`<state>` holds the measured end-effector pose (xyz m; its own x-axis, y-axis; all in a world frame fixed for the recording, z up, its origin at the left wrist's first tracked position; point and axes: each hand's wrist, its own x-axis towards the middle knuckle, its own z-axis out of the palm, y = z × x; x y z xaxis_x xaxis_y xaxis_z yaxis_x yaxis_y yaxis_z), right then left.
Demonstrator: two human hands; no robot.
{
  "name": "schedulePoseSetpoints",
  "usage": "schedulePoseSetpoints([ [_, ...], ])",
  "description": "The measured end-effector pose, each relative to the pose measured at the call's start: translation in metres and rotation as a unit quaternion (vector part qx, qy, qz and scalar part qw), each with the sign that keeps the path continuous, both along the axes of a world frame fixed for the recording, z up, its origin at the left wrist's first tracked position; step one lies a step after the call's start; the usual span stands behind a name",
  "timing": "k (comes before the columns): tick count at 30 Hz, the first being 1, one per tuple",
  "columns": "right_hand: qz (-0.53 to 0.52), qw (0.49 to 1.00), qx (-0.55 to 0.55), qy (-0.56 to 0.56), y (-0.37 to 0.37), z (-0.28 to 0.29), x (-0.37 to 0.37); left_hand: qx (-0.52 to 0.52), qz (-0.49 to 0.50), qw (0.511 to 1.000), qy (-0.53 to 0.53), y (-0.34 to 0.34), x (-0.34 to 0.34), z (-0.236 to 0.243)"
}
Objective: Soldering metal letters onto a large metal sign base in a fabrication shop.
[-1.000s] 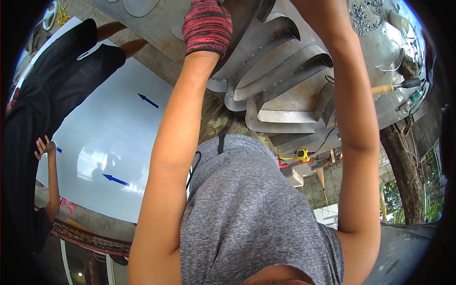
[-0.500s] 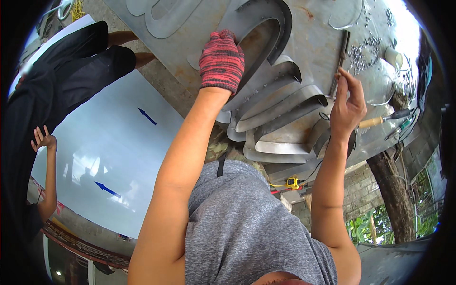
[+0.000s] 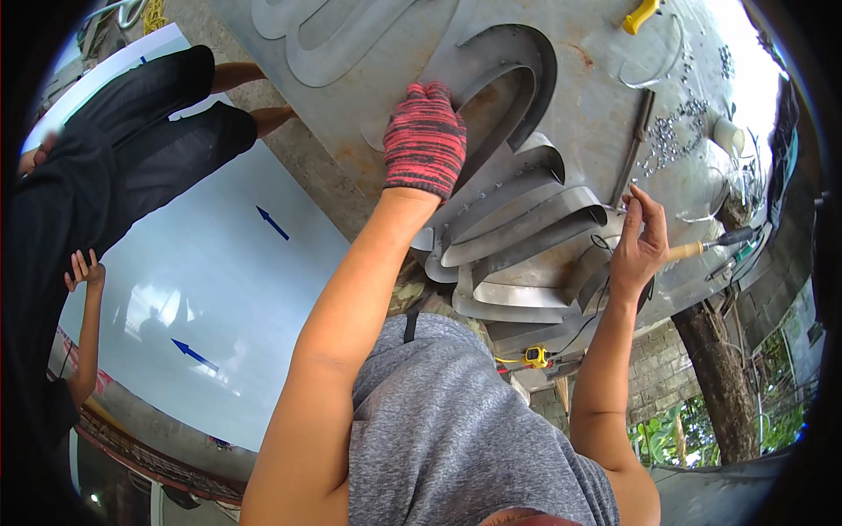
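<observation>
My left hand (image 3: 425, 145), in a red-and-black knitted glove, is closed over the near-left wall of a curved sheet-metal piece (image 3: 545, 74) with upright sides. Its fingertips are partly hidden. My bare right hand (image 3: 640, 245) is held above the table, thumb and forefinger pinched together. What lies in the pinch is too small to make out. Just beyond those fingertips lies a dark metal bar (image 3: 643, 127). Between my hands, nearer my body, sit more bent sheet-metal pieces (image 3: 517, 228) with raised walls and small bits along their seams.
Small metal bits (image 3: 680, 131) are scattered on the metal table (image 3: 588, 114), near a pale cup (image 3: 728, 136). A wooden-handled tool (image 3: 688, 251) lies right of my hand; a yellow handle (image 3: 643, 16) is at the far edge. Another person (image 3: 132, 162) stands left, beside a large white panel (image 3: 224, 289).
The view has shifted slightly, bringing the yellow handle into sight. My right hand has come nearer my body along the bar. My left hand keeps its hold. The other person's hand has bent its fingers.
</observation>
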<state>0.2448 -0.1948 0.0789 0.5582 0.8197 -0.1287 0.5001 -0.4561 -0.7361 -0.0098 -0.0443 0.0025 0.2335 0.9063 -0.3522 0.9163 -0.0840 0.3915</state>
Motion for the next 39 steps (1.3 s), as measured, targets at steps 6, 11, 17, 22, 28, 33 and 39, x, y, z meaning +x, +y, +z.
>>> schedulePoseSetpoints([
  [6,-0.087,0.994,-0.037,-0.055,-0.016,-0.001,0.037,0.019,-0.003,1.0,-0.006,-0.001,0.004,0.0],
  [11,-0.089,0.988,-0.107,-0.07,-0.029,-0.027,0.095,0.014,0.013,1.0,-0.003,0.001,0.002,0.004],
  [17,-0.041,0.981,-0.149,-0.119,0.0,-0.043,0.11,0.049,-0.008,0.999,-0.004,-0.003,-0.002,-0.003],
  [22,-0.007,0.976,-0.168,-0.138,0.025,-0.053,0.12,0.034,-0.003,0.999,0.003,-0.002,0.0,-0.002],
  [28,0.037,0.97,-0.168,-0.172,0.039,-0.066,0.125,0.02,0.003,1.0,0.014,0.0,0.004,0.003],
  [33,0.038,0.964,-0.185,-0.186,0.043,-0.063,0.127,0.031,-0.002,0.999,0.009,-0.001,0.001,0.001],
  [39,0.052,0.97,-0.157,-0.18,0.046,-0.06,0.133,0.027,0.0,1.0,0.012,-0.001,0.003,0.002],
])
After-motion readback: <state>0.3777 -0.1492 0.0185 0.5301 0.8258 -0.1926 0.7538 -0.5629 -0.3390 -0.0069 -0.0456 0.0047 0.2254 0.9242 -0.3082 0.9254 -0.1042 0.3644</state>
